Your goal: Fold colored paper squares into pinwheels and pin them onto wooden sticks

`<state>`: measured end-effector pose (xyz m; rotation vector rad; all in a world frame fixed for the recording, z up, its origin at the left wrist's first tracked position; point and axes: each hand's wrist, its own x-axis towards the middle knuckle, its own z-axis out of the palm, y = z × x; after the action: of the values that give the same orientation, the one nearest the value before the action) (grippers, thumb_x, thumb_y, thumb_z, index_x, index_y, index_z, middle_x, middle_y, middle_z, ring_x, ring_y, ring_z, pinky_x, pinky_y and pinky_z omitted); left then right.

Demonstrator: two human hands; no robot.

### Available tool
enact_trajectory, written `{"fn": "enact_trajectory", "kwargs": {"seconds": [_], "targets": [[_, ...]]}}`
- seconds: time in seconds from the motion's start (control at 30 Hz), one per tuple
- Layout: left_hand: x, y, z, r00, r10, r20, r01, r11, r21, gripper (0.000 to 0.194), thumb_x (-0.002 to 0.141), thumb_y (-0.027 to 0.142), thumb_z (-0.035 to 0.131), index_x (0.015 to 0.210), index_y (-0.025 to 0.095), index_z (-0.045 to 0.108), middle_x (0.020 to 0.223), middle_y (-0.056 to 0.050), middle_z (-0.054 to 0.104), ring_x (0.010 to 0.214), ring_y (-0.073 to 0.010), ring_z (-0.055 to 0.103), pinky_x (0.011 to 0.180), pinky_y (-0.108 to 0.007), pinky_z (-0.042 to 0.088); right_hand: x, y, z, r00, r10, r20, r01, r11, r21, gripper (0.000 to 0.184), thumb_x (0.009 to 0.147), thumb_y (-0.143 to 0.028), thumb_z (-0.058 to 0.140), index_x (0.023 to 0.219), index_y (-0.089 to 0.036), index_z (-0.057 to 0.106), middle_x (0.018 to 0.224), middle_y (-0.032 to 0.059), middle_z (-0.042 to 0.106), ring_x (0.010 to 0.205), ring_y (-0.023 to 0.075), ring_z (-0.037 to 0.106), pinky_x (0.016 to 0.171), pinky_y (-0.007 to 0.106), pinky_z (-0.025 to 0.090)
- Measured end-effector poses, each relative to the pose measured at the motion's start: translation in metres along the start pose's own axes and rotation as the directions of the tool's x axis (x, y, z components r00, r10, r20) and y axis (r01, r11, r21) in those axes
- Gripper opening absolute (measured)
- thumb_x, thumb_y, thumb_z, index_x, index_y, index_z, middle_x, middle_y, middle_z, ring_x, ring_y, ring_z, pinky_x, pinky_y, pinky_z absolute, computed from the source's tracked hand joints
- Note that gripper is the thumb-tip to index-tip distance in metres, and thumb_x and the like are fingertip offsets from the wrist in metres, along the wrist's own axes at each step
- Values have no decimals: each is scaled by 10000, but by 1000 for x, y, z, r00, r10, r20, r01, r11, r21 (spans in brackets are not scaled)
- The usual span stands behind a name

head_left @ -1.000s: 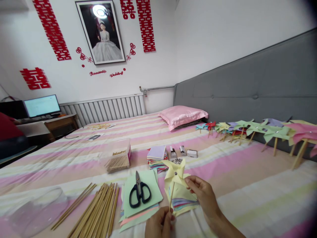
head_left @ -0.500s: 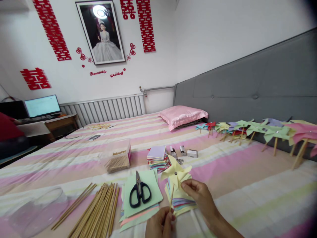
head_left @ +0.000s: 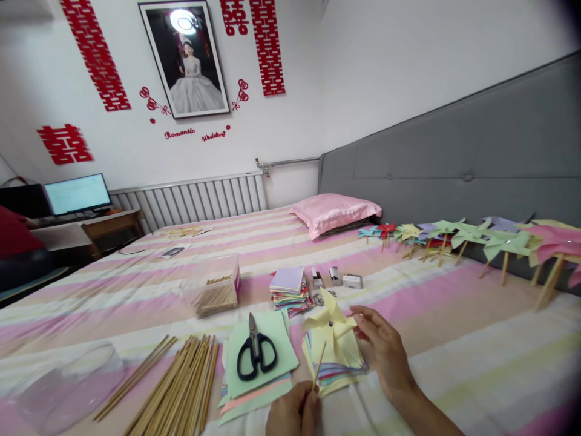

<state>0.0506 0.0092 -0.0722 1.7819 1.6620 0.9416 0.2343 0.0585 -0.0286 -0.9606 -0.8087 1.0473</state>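
A pale yellow paper pinwheel [head_left: 331, 324] with a small silver pin at its centre stands above a stack of coloured paper squares [head_left: 338, 374]. My left hand [head_left: 295, 409] pinches a thin wooden stick [head_left: 319, 368] that slants up to the pinwheel's lower blades; whether the two are joined I cannot tell. At the right blade, my right hand [head_left: 384, 348] has its fingers apart, the fingertips at the blade's edge. Black-handled scissors [head_left: 256, 351] lie on green paper sheets [head_left: 284, 339] left of the stack. Beyond the pinwheel are small metal pins [head_left: 318, 298], partly hidden.
Wooden sticks [head_left: 181, 387] lie at front left by a clear plastic container [head_left: 68, 387]. A clear box of sticks [head_left: 218, 297], a second paper stack [head_left: 289, 284] and small boxes [head_left: 352, 281] sit farther back. Several pinwheels [head_left: 506, 242] line the headboard [head_left: 454, 145]. A person's red sleeve [head_left: 18, 233] shows far left.
The pinwheel has shifted slightly right and down, and its blades have turned. My right hand has moved right and up from the lower blade, its fingers spreading. My left hand keeps the stick.
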Motion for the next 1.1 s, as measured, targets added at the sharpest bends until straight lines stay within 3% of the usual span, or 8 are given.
{"fn": "enact_trajectory", "kwargs": {"seconds": [0.2, 0.7, 1.1], "targets": [[-1, 3, -4, 998, 24, 55, -27, 997, 72, 306, 813, 291, 407, 807, 186, 695, 610, -43, 681, 540, -180, 589, 508, -218, 380, 2, 7, 1, 999, 35, 12, -35, 999, 6, 222, 652, -380, 695, 731, -185, 625, 574, -30, 577, 516, 123, 493, 458, 203, 346], [1, 0, -4, 998, 3, 70, -5, 999, 34, 332, 793, 324, 377, 826, 183, 675, 689, -52, 718, 592, -194, 638, 531, -234, 429, 2, 13, -1, 999, 36, 25, -35, 999, -31, 213, 669, -375, 682, 707, -174, 621, 588, -30, 535, 597, 125, 450, 546, 208, 353], [1, -1, -4, 998, -3, 66, 2, 1000, 18, 344, 797, 328, 359, 842, 193, 672, 703, -47, 725, 614, -202, 655, 545, -243, 446, 2, 16, 1, 999, 38, 31, -38, 999, -25, 202, 678, -370, 673, 706, -178, 614, 562, -35, 492, 570, 126, 423, 527, 222, 331]]}}
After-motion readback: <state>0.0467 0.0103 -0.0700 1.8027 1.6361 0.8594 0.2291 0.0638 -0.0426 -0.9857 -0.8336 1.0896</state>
